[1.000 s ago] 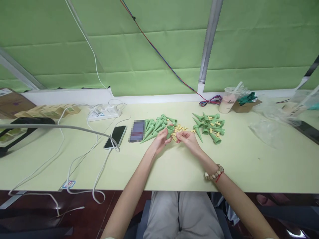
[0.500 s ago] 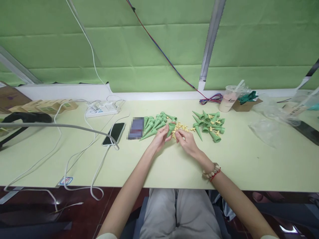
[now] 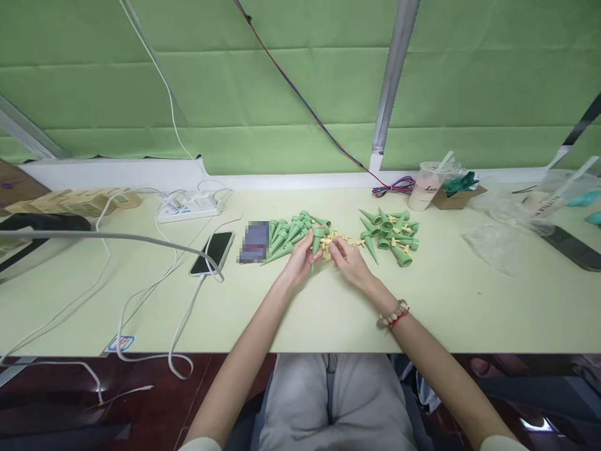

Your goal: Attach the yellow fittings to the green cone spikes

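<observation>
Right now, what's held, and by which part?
Left hand: a green cone, by its body below the wide end. Right hand: by the yellow pegs; can't tell if it holds one.

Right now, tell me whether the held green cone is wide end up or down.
Wide end up: the green cone, held in the left hand, narrows downward from its broad top.
</observation>
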### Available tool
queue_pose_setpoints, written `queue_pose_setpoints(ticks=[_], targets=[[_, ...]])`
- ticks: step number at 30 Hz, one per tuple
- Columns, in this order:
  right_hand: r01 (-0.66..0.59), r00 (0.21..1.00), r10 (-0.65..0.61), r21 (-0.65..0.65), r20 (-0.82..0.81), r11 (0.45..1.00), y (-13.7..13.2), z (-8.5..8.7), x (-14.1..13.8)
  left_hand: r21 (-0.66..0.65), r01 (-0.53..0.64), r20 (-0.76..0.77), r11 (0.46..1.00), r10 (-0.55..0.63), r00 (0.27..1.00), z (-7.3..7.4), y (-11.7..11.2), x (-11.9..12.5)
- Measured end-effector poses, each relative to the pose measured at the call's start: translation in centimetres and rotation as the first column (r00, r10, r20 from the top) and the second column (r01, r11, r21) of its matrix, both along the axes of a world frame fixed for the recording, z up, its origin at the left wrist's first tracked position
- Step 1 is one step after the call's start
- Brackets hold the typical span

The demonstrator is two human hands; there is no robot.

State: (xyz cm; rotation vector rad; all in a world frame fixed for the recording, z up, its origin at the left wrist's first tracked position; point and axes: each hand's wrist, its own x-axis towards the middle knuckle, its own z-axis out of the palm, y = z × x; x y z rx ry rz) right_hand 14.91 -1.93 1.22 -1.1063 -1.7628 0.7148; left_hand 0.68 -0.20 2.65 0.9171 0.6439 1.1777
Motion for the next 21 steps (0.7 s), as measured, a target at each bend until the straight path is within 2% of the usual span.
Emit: queue_pose_setpoints(ticks=[4, 9, 11, 13, 17, 19, 21], targets=[[0.025, 0.989, -0.034, 0.062, 0.141, 0.998, 0.3, -0.1, 0.3, 0.052, -0.029, -0.090, 0.998, 0.034, 0.995, -0.4, 0.1, 0.0], [0.061, 0.983, -0.082, 0.128, 0.166, 0.990, 0.4, -0.1, 0.4, 0.165, -0.109, -0.170, 0.980, 0.137, 0.976, -0.5, 0.0, 0.2], [0.065, 0.991, -0.072, 0.068, 0.114, 0.996, 0.4, -0.1, 0.4, 0.200, -0.110, -0.217, 0.974, 0.154, 0.964, -0.3, -0.1, 0.3], [0.021, 1.000, -0.022, -0.045, -0.022, 0.999, 0.4, -0.3, 0.1, 0.218, -0.103, -0.254, 0.971, 0.158, 0.954, -0.1, -0.3, 0.3], [-0.181, 0.927, 0.070, -0.276, -0.368, 0.944, 0.7, -0.6, -0.6, 0.220, -0.074, -0.299, 0.973, 0.140, 0.944, 0.0, -0.6, 0.2], [-0.197, 0.918, 0.057, -0.325, -0.393, 0.925, 0.7, -0.6, -0.8, 0.209, -0.070, -0.305, 0.975, 0.133, 0.943, -0.1, -0.6, 0.2], [-0.087, 0.961, 0.003, -0.290, -0.278, 0.953, 0.4, -0.4, -0.7, 0.197, -0.075, -0.291, 0.977, 0.132, 0.948, -0.3, -0.4, 0.3]])
